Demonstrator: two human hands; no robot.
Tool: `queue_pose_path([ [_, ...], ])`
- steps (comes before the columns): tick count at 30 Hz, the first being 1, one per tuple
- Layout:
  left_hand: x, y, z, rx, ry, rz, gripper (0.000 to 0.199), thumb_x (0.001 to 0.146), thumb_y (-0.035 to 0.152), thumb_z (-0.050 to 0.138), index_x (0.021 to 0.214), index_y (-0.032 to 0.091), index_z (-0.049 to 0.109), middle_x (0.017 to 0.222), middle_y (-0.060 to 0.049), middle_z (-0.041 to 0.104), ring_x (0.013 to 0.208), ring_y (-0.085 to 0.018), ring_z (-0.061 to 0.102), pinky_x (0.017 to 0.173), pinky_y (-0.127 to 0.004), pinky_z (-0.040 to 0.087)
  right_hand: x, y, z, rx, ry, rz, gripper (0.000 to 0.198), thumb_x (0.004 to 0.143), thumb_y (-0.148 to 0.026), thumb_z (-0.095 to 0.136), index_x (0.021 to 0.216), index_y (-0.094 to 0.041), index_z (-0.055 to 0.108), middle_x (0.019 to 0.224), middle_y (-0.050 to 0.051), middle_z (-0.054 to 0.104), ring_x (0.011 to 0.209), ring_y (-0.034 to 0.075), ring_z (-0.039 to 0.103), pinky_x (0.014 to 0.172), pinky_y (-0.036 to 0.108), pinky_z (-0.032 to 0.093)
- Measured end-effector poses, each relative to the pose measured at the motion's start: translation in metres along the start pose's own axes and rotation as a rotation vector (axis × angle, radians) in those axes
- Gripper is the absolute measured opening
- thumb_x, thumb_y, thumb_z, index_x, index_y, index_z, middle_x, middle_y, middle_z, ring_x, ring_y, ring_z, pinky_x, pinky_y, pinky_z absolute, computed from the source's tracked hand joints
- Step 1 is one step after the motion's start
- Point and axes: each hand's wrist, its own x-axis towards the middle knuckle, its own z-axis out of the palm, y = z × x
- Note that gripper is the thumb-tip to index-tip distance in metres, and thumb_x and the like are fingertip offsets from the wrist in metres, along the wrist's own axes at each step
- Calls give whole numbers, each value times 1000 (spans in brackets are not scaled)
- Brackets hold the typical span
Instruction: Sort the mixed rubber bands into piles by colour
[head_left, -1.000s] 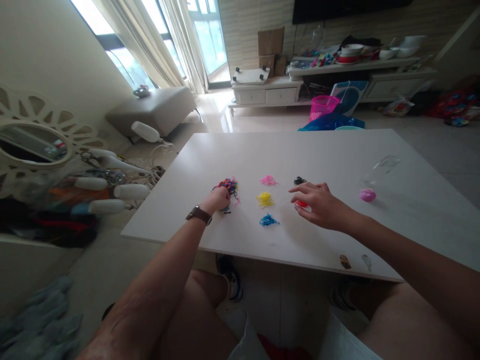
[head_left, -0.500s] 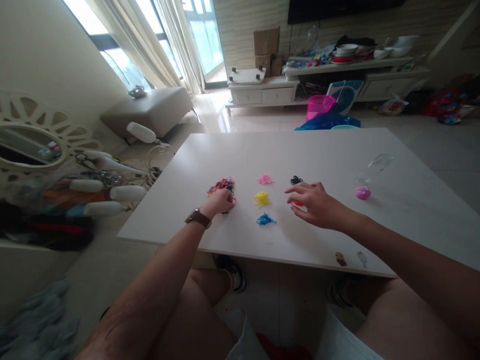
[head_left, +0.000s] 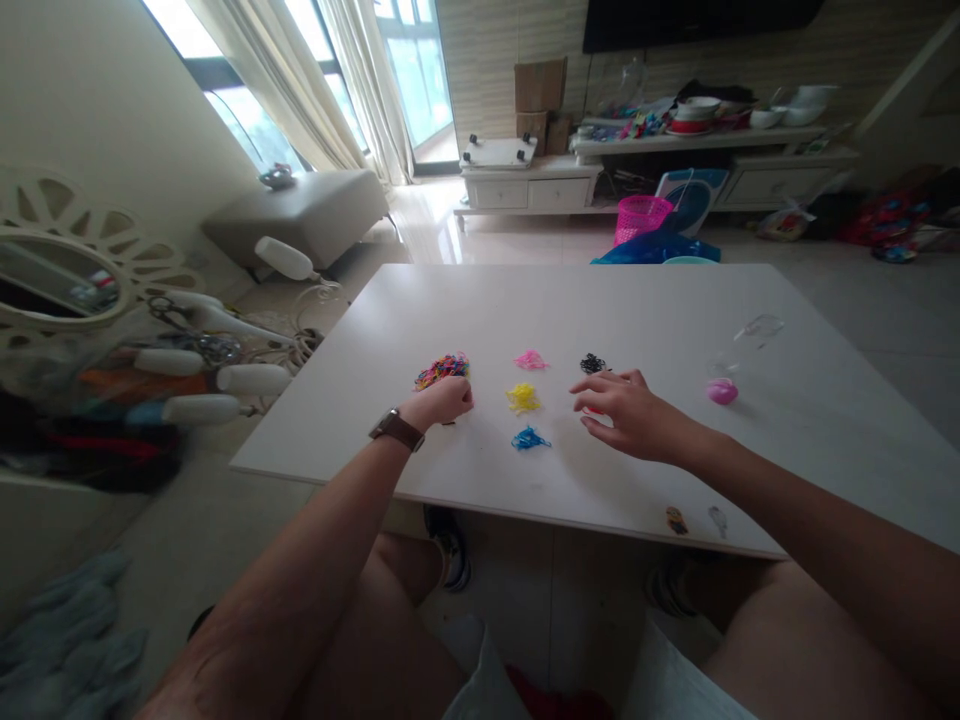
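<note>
My left hand (head_left: 447,399), a watch on its wrist, is closed at the near edge of a mixed pile of colourful rubber bands (head_left: 444,370). Its fingertips are hidden, so what they pinch, if anything, does not show. My right hand (head_left: 628,412) hovers with fingers apart over a small red pile (head_left: 595,408), mostly covered by the hand. Just beyond it lies a black pile of bands (head_left: 592,363). Between my hands sit a pink pile (head_left: 531,359), a yellow pile (head_left: 523,398) and a blue pile (head_left: 530,438).
On the white table (head_left: 450,300), a pink round object (head_left: 722,391) and a clear plastic piece (head_left: 761,326) lie to the right. A small yellow-and-dark figure (head_left: 676,520) and a silvery piece (head_left: 718,520) rest by the near edge. A lamp with white shades (head_left: 255,381) stands left.
My left hand has turned slightly over, hiding its fingertips, and stays by the mixed pile. My right hand is almost where it was. The view has shifted slightly.
</note>
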Motion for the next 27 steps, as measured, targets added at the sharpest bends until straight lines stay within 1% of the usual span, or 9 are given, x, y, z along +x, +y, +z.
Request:
queue_pose_path([
  [4,5,4,-4,-164,-14,81,13,77,13,60,65,16,63,67,-4,70,63,-15,61,59,-24,39,0,0,1,4,-21,-6,16,93,-27,52,93,-21,67,123,11,70,116,30,60,94,47,28],
  [7,11,15,-5,-327,22,187,8,74,14,67,66,17,65,66,-3,70,63,-14,62,57,-23,41,0,-1,2,11,-31,-15,15,92,-26,53,93,-21,66,122,11,70,115,29,60,93,45,28],
  [9,14,30,-5,-519,37,262,3,74,16,70,73,16,68,66,-3,70,62,-14,62,57,-23,42,0,-2,2,14,-33,-17,14,92,-25,53,94,-21,67,120,10,71,113,28,61,93,44,28],
  [12,16,58,-2,-831,63,361,12,76,20,73,86,13,73,68,-4,71,64,-14,64,61,-24,48,0,-4,0,9,-19,-17,14,93,-24,54,94,-21,67,111,10,73,107,26,63,92,43,28],
  [14,17,74,0,-984,99,398,11,76,21,75,83,12,74,70,-6,71,65,-14,64,64,-26,50,1,-6,-2,-4,13,-10,15,94,-24,53,95,-21,67,105,9,74,103,25,64,92,42,28],
  [18,19,93,5,-1209,72,388,14,72,23,80,79,12,74,73,-6,72,68,-14,66,69,-28,53,2,-11,-7,-30,83,36,16,94,-25,52,95,-20,67,98,7,74,97,24,65,90,41,29],
  [22,23,95,9,-1310,21,344,18,69,22,85,79,11,75,71,-5,71,67,-13,67,69,-27,54,4,-6,-8,-40,84,77,15,94,-25,54,94,-20,68,98,7,74,95,23,65,89,40,31],
  [24,24,94,10,-1343,13,307,18,68,20,86,78,11,75,71,-5,71,66,-12,67,68,-27,54,3,1,-4,-39,25,95,16,93,-25,54,92,-20,69,97,7,74,93,23,65,89,40,33],
  [27,24,92,12,-1416,-2,237,19,68,19,87,78,10,74,74,-6,72,67,-13,68,71,-28,55,1,12,6,33,-145,50,14,90,-23,59,93,-20,72,100,8,74,93,24,66,87,38,40],
])
